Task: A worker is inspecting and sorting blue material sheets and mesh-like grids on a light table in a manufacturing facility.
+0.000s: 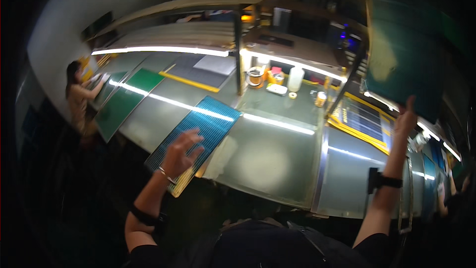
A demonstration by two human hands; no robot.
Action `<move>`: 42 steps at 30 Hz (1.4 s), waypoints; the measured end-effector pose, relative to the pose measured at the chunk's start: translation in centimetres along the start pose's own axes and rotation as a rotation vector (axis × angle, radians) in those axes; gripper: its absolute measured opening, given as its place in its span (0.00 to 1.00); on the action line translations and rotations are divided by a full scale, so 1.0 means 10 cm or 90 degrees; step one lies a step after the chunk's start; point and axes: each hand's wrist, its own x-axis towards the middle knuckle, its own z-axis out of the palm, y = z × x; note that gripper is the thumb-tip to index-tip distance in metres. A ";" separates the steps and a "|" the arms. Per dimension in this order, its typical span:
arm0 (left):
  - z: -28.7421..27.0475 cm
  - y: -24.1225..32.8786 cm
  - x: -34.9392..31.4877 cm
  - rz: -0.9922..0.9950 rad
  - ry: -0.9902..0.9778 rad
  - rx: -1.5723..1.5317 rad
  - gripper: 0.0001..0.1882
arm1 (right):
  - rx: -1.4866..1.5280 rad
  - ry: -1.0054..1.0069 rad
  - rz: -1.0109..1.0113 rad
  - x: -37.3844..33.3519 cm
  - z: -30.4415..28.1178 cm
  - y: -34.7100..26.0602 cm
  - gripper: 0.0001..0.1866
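My left hand is held over a blue striped panel with its fingers apart and nothing in it. That panel lies aslant across the bench, its yellow end strip reaching past the front edge. On the other side, my right hand is raised to the lower edge of a large dark green sheet. One digit shows stretched up against the sheet's face; the other fingers are partly hidden and blurred, but the hand appears to grip the edge. The sheet stands tall at the upper right.
A long grey workbench runs across. At its back stand a white bottle, a tin and small jars. A yellow-framed panel lies right. Leftward, a person works beside a green board. Lit tubes hang under a shelf.
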 end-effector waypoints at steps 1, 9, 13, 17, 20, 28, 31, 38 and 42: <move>0.12 -0.13 -0.44 -0.103 -0.054 0.011 0.19 | 0.045 -0.037 -0.070 -0.18 0.38 -0.07 0.24; 0.74 -0.30 -2.02 -0.392 -0.193 0.173 0.32 | -0.500 -0.145 -0.402 1.37 0.05 -0.14 0.16; 0.65 -0.37 -2.12 -0.537 -0.279 0.314 0.45 | -0.448 -0.184 -0.308 1.52 0.05 0.12 0.15; 0.69 -0.52 -2.15 -0.517 -0.357 0.427 0.42 | -0.416 -0.206 -0.271 1.73 0.02 0.23 0.14; 0.96 -0.78 -2.08 -0.308 -0.236 0.437 0.25 | -0.445 -0.226 -0.329 2.02 -0.20 0.11 0.13; 1.22 -0.85 -2.08 -0.321 -0.540 0.465 0.45 | -0.354 -0.216 -0.020 -0.63 -0.23 0.71 0.20; 1.41 -0.94 -1.81 -0.286 -0.652 0.484 0.45 | -0.617 -0.271 -0.121 -1.79 -1.26 1.12 0.12; 1.21 -0.12 -0.50 0.055 -0.892 0.372 0.29 | -0.753 -0.118 0.206 -4.43 -3.14 0.94 0.08; 1.91 -0.16 -0.50 0.221 -0.668 0.158 0.35 | -0.832 -0.061 0.559 -5.60 -3.79 0.80 0.14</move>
